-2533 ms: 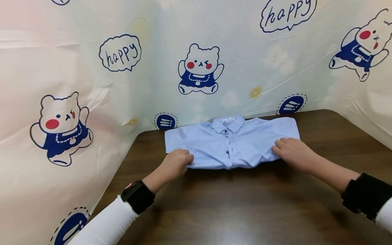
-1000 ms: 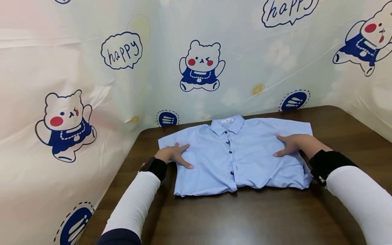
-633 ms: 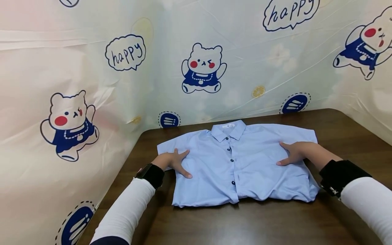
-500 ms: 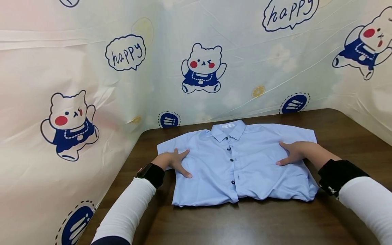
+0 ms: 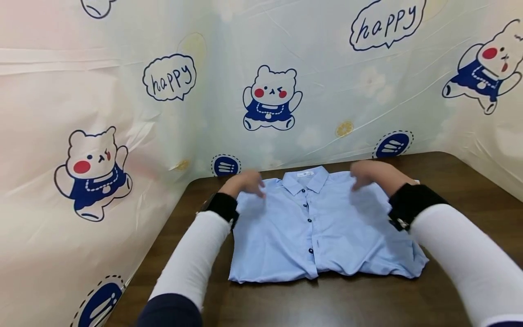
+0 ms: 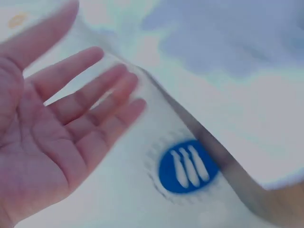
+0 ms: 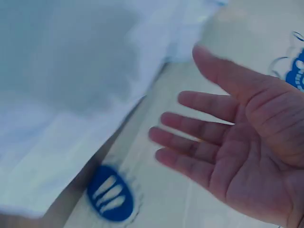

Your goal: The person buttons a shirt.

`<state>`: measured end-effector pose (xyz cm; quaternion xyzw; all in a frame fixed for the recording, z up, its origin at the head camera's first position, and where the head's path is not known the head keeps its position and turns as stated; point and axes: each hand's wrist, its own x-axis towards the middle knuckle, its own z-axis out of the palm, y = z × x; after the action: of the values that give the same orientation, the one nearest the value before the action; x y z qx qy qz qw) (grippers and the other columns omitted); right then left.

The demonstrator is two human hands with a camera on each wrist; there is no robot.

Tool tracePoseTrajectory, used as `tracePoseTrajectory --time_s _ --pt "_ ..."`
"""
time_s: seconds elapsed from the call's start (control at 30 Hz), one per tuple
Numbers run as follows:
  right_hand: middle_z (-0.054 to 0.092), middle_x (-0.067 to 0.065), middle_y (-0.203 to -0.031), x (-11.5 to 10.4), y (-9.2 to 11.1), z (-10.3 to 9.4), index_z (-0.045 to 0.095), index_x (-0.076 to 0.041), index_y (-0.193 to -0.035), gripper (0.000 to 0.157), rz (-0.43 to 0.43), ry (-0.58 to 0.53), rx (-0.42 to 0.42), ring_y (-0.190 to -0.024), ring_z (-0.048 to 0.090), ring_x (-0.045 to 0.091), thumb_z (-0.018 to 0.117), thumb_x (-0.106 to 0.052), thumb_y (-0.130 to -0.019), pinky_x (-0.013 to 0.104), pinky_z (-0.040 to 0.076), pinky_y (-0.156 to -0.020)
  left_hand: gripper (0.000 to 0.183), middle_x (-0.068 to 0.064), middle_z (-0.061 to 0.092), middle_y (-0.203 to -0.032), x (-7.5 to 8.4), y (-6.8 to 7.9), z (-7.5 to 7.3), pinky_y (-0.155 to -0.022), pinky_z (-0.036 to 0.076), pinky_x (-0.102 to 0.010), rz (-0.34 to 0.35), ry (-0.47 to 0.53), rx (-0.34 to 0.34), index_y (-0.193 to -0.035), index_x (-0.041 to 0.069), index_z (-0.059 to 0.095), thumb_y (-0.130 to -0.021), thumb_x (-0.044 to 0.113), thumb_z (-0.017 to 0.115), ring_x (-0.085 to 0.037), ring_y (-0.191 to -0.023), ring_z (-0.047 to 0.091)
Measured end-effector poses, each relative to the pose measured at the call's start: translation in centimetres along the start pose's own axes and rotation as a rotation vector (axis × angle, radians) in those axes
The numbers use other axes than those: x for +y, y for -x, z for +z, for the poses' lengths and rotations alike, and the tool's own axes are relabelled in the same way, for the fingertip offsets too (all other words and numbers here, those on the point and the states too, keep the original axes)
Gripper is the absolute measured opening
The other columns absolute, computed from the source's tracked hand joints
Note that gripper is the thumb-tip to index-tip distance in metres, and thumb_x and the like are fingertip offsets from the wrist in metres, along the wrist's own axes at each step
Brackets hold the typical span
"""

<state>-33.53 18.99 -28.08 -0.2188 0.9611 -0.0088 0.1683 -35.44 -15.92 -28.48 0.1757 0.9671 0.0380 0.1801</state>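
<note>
A light blue short-sleeved button-up shirt (image 5: 278, 236) lies front up, its collar (image 5: 304, 179) toward the back wall and a white label inside the neck. Dark buttons run down its middle. My left hand (image 5: 245, 182) is over the shirt's left shoulder, hiding much of that sleeve. Over the opposite shoulder is my right hand (image 5: 373, 173), somewhat blurred. Both wrist views show bare palms with loosely bent, spread fingers and nothing held: the left palm (image 6: 42, 142) beside the pale cloth, the right palm (image 7: 251, 152) likewise. Shadows of the hands fall on the fabric.
The shirt rests on a dark brown wooden table (image 5: 327, 304) with rounded far corners. Behind and left of it hangs a pale curtain (image 5: 220, 100) printed with bears and "happy" bubbles, close against the table's edges.
From bunched under gripping hands, the shirt was spread longer toward me, and open hands lay on its sides. Since then both hands have lifted off and moved toward the shoulders.
</note>
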Motion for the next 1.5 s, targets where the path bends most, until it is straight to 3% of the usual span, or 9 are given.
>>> tracePoseTrajectory --time_s 0.1,0.2,0.33,0.47,0.6,0.87,1.03,1.23,1.5 --pt "0.063 0.022 -0.109 -2.4 -2.7 -1.1 0.061 0.01 -0.117 0.035 -0.033 -0.042 0.077 -0.103 0.061 0.038 0.068 -0.012 -0.09 0.048 0.05 -0.088 0.028 -0.009 0.068 -0.106 2.9 -1.7 -0.8 -0.083 0.054 -0.036 0.016 0.124 0.057 -0.115 0.002 0.069 -0.092 0.018 0.069 -0.025 -0.095 0.065" --pt "0.064 0.021 -0.115 -4.3 -5.3 -1.1 0.063 0.007 -0.119 0.031 -0.049 -0.133 0.095 -0.108 0.06 0.036 0.064 -0.007 -0.092 0.045 0.049 -0.091 0.013 -0.007 0.067 -0.084 5.3 -3.6 -0.3 -0.074 0.055 -0.031 0.01 0.194 0.07 -0.095 0.0 0.071 -0.093 0.012 0.065 -0.019 -0.079 0.065" --pt "0.064 0.019 -0.12 -5.9 -7.8 -0.2 0.063 0.002 -0.125 0.032 -0.012 -0.335 0.047 -0.109 0.061 0.034 0.059 -0.003 -0.094 0.045 0.049 -0.093 0.025 -0.005 0.057 -0.064 7.7 -5.8 0.9 -0.057 0.048 -0.024 -0.031 0.249 0.04 -0.068 0.003 0.06 -0.093 0.005 0.061 -0.016 -0.059 0.056" --pt "0.065 0.018 -0.115 -6.5 -9.3 1.7 0.063 0.001 -0.126 0.033 0.022 -0.434 -0.004 -0.102 0.063 0.03 0.055 0.002 -0.094 0.041 0.052 -0.088 0.034 -0.005 0.051 -0.058 8.8 -7.4 2.2 -0.048 0.041 -0.022 -0.061 0.226 0.039 -0.058 0.006 0.052 -0.09 0.0 0.059 -0.014 -0.05 0.049" --pt "0.065 0.014 -0.108 -6.4 -10.3 3.6 0.064 0.001 -0.125 0.035 0.029 -0.438 -0.014 -0.092 0.061 0.023 0.051 0.005 -0.093 0.034 0.052 -0.079 0.03 -0.003 0.053 -0.064 9.0 -8.3 3.6 -0.051 0.04 -0.023 -0.057 0.133 0.063 -0.06 0.008 0.056 -0.089 0.005 0.064 -0.013 -0.054 0.049" --pt "0.062 0.013 -0.104 -6.4 -10.8 5.1 0.062 -0.001 -0.128 0.042 0.037 -0.442 -0.001 -0.087 0.059 0.023 0.052 0.008 -0.088 0.031 0.05 -0.072 0.019 -0.005 0.06 -0.065 8.8 -8.9 5.5 -0.055 0.044 -0.025 -0.074 0.212 0.068 -0.069 0.004 0.068 -0.086 0.011 0.072 -0.017 -0.06 0.055" --pt "0.058 0.015 -0.121 -6.9 -10.8 4.6 0.057 -0.004 -0.134 0.049 0.063 -0.417 -0.005 -0.092 0.057 0.025 0.054 0.009 -0.087 0.033 0.049 -0.074 0.013 -0.008 0.065 -0.071 8.1 -9.5 5.4 -0.058 0.049 -0.025 -0.154 0.366 0.103 -0.077 0.001 0.07 -0.086 0.009 0.072 -0.017 -0.06 0.062" --pt "0.055 0.017 -0.132 -7.1 -11.1 4.0 0.057 -0.006 -0.134 0.044 0.065 -0.327 -0.005 -0.107 0.053 0.027 0.052 0.003 -0.091 0.042 0.046 -0.092 0.012 -0.01 0.067 -0.072 7.2 -10.5 4.8 -0.058 0.053 -0.024 -0.241 0.59 0.147 -0.077 -0.002 0.068 -0.084 0.006 0.074 -0.015 -0.053 0.064" --pt "0.059 0.009 -0.113 -7.3 -11.9 3.4 0.06 -0.005 -0.121 0.029 0.048 -0.266 -0.039 -0.099 0.051 0.026 0.06 -0.007 -0.092 0.043 0.041 -0.091 0.016 -0.008 0.062 -0.068 7.1 -10.5 4.6 -0.056 0.05 -0.023 -0.225 0.515 0.2 -0.072 0.001 0.066 -0.083 0.009 0.075 -0.013 -0.05 0.059"
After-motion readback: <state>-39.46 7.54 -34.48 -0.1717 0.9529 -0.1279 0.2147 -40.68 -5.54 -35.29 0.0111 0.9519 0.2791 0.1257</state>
